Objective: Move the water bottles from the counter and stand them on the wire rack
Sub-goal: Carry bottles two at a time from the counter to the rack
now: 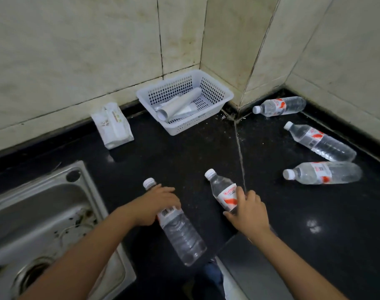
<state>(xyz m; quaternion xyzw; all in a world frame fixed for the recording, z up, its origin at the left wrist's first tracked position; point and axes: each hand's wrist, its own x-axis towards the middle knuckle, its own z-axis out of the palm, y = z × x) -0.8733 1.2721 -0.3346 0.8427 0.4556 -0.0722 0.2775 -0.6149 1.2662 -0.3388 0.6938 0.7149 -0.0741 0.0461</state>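
Observation:
Several clear water bottles with white caps and red-and-white labels lie on the black counter (167, 156). My left hand (156, 204) grips the upper part of one bottle (180, 232) near the sink. My right hand (247, 211) holds a second bottle (222, 191) around its labelled middle. Three more bottles lie flat on the right: one in the far corner (280, 106), one beside the right wall (321, 141), and one nearer me (323, 172). No wire rack is in view.
A steel sink (44, 215) fills the lower left. A white plastic basket (184, 100) holding a paper roll stands against the tiled back wall, with a white wipes pack (112, 125) to its left. The counter's front edge steps inward between my arms.

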